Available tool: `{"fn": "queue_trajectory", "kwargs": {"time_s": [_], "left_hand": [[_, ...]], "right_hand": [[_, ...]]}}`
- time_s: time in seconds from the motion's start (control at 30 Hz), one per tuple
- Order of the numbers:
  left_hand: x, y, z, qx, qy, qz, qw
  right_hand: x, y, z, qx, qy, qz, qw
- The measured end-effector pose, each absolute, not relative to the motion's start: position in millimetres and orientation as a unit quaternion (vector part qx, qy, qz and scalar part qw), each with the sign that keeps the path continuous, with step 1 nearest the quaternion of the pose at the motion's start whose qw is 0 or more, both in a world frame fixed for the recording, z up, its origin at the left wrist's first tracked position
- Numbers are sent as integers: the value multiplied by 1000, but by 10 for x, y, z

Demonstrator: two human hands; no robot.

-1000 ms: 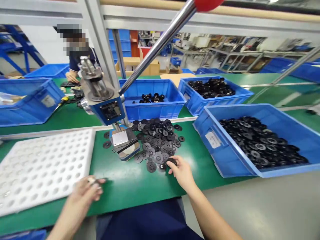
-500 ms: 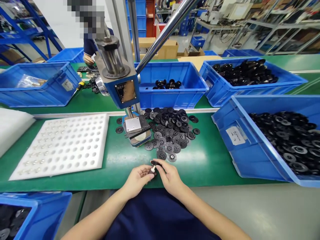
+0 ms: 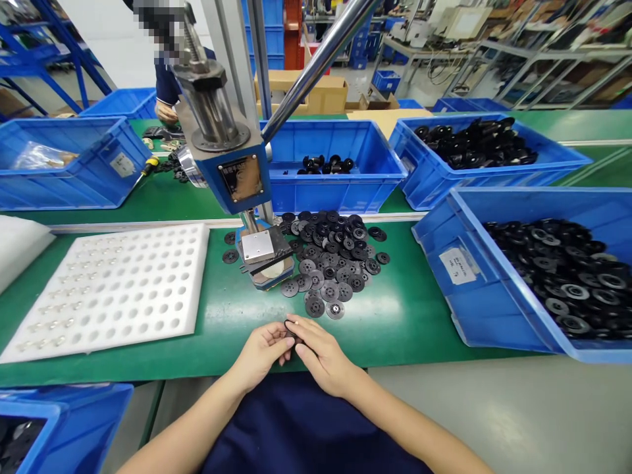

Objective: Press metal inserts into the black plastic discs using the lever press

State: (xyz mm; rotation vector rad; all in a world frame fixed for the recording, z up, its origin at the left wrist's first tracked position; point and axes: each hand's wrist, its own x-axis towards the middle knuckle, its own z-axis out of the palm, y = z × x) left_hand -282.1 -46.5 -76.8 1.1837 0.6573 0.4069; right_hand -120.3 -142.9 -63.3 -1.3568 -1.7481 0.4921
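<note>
My left hand (image 3: 261, 353) is closed around a small black plastic part (image 3: 289, 328) with a disc-like edge, low over the front of the green table. The fingers of my right hand (image 3: 323, 355) lie across the same part from the other side, its thumb close beneath. Most of the part is hidden between both hands. Just beyond them spreads a heap of black plastic discs (image 3: 330, 263). To the left of the heap stands a hand press (image 3: 241, 178), with a metal plate (image 3: 257, 245) at its base.
A white foam tray (image 3: 143, 309) with clear pieces in its left holes lies on the left. Blue bins (image 3: 464, 296) of black parts stand at the right and back. A screwdriver (image 3: 148, 167) leans by the left bin. Across the table is another person's hand (image 3: 166, 113).
My right hand has closed in over the part, and the white pin that stuck out of it is now out of sight. The camera view has shifted slightly.
</note>
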Motion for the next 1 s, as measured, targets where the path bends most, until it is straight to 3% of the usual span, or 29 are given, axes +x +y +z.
{"fn": "queue_trajectory", "kwargs": {"time_s": [0.13,0.23,0.37,0.47,0.6,0.8,1.0], "left_hand": [[-2834,-376,-728,552,313,211,743],[-2836,-305,-723,568,333,256,707],[-2841,-291,-761,551,347,309,694],[-2846,-314,-792,542,337,315,703],[-2835,-314,-832,535,328,312,714],[-2788,-322,-888,514,322,320,727],[-2811,-356,-930,548,319,350,689]], "right_hand": [[-1110,-1326,-520,-545,-714,90,430],[-843,-1125,-509,-642,-630,-51,434],[-393,-823,-641,-764,-529,-153,335],[-200,-694,-728,-773,-548,-159,275],[-137,-652,-727,-753,-573,-172,274],[-104,-717,-678,-729,-580,-158,328],[-479,-1023,-779,-713,-566,2,414]]}}
